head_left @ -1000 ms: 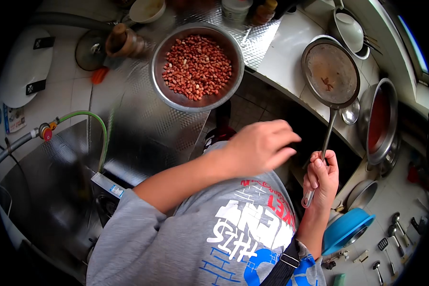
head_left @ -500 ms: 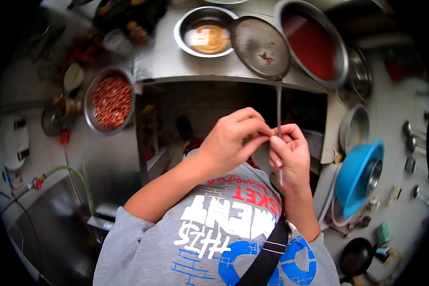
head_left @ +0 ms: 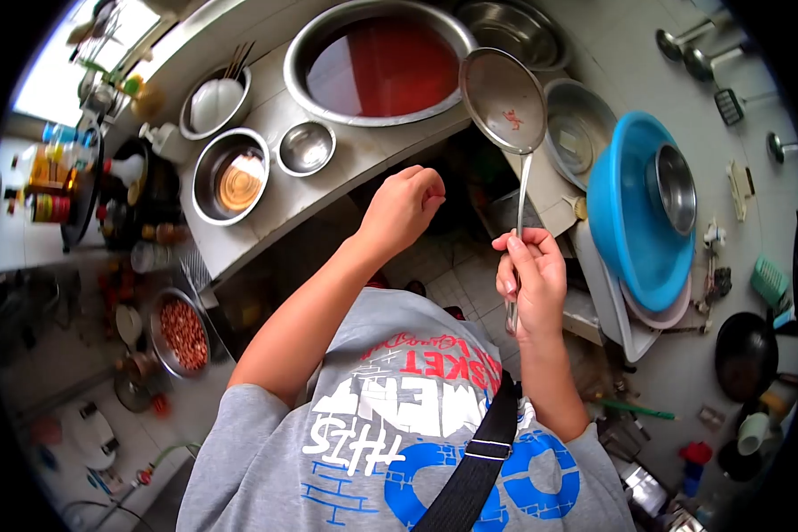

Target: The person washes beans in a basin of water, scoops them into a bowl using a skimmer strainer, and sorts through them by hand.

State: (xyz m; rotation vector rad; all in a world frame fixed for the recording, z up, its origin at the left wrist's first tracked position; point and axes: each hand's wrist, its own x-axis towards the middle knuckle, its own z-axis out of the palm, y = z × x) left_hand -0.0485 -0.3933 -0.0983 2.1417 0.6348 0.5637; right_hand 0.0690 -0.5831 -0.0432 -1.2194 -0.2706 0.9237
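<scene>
My right hand (head_left: 534,279) is wrapped round the thin metal handle of a round fine-mesh strainer (head_left: 492,89). The strainer's disc is raised at the far end, with a small reddish clump on its mesh. My left hand (head_left: 403,208) hangs in front of the counter, apart from the strainer. Its fingers are curled closed, and what they hold, if anything, is hidden. Beyond the hands stands a wide metal basin (head_left: 297,84) of dark red liquid. Near it are a small metal bowl (head_left: 306,148) and a metal bowl with yellowish contents (head_left: 202,197).
On the right, a blue plastic basin (head_left: 621,208) holds a metal bowl (head_left: 676,188). Beside it sits a metal basin (head_left: 585,106). Lower left is a bowl of reddish-brown nuts or beans (head_left: 182,335). Bottles (head_left: 49,177) stand at far left; a black wok (head_left: 745,355) is at right.
My left hand has come away from my right hand and moved left. The strainer remains in my right hand. My view has turned, bringing the whole red-liquid basin into the upper middle.
</scene>
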